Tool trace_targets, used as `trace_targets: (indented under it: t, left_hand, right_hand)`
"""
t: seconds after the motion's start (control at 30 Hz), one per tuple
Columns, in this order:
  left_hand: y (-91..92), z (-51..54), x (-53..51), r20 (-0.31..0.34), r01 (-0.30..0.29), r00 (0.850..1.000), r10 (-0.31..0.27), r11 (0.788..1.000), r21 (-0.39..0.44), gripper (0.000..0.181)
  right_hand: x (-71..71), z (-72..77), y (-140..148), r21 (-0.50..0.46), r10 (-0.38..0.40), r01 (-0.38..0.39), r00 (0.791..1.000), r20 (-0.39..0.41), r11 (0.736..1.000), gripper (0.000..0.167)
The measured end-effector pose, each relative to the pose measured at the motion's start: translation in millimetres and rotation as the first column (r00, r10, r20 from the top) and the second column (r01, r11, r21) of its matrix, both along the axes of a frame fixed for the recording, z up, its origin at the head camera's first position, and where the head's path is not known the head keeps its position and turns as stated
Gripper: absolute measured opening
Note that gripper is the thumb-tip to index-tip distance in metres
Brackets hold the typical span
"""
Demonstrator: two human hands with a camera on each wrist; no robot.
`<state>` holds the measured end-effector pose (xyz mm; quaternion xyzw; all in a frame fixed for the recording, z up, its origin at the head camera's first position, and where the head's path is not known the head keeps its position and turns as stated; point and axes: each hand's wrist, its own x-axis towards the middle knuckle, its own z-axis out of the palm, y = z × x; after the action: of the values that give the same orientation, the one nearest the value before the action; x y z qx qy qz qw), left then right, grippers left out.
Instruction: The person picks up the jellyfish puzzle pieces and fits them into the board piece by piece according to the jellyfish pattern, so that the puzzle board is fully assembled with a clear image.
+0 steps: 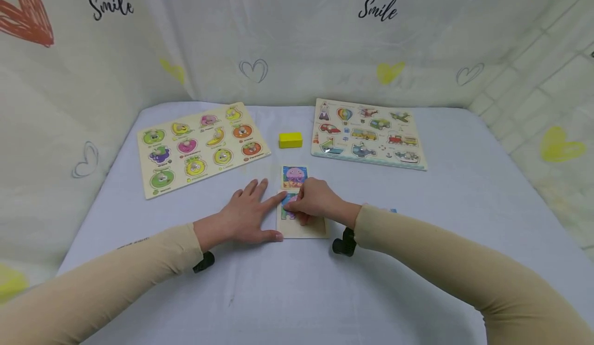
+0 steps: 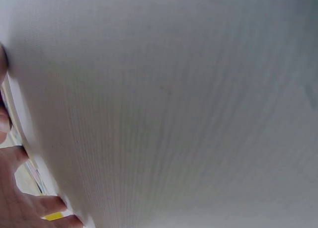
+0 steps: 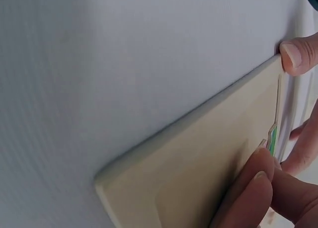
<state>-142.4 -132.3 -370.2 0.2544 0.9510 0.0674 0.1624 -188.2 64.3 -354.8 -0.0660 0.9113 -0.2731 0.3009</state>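
A small wooden puzzle tray [image 1: 297, 230] lies flat on the table, with bare wood along its lower part. Colourful picture pieces [image 1: 284, 213] fill its upper left, partly covered by fingers. My left hand [image 1: 250, 217] lies spread along the tray's left side, thumb at the lower corner and index finger at the upper edge. Over the tray, my right hand [image 1: 319, 200] pinches a puzzle piece, mostly hidden by its fingertips [image 3: 261, 163]. Just beyond the tray lies a picture card [image 1: 294, 176] with a pink sea creature on blue.
A fruit puzzle board [image 1: 204, 149] lies at the back left and a vehicle puzzle board [image 1: 368, 134] at the back right. Between them sits a yellow block [image 1: 290, 140]. A small blue thing [image 1: 393, 210] peeks out behind the right sleeve.
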Motion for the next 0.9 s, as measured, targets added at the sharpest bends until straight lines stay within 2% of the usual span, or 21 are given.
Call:
trace_targets:
  t: [0.23,0.5,0.73,0.9]
  left_hand:
    - [0.8,1.8,0.5,-0.010,0.000,1.000,0.000,1.000,-0.004,0.094]
    - [0.1,-1.3,-0.8,-0.006,0.005,1.000,-0.005,1.000,0.002,0.094]
    - [0.4,0.0,0.0,-0.008,0.001,1.000,-0.001,1.000,-0.004,0.094]
    - [0.2,-1.1,-0.5,-0.007,0.001,1.000,-0.001,1.000,-0.005,0.094]
  right_hand:
    - [-2.6,0.8,-4,0.059,0.029,-0.028,0.999,-0.018,0.998,0.035]
    - [-0.2,0.8,-1,0.019,0.003,-0.003,1.000,-0.005,1.000,0.033]
    - [0.4,1.2,1,0.000,0.010,-0.010,1.000,0.006,1.000,0.033]
    - [-0.9,1.0,9,-0.068,0.019,-0.016,0.999,0.048,0.998,0.029]
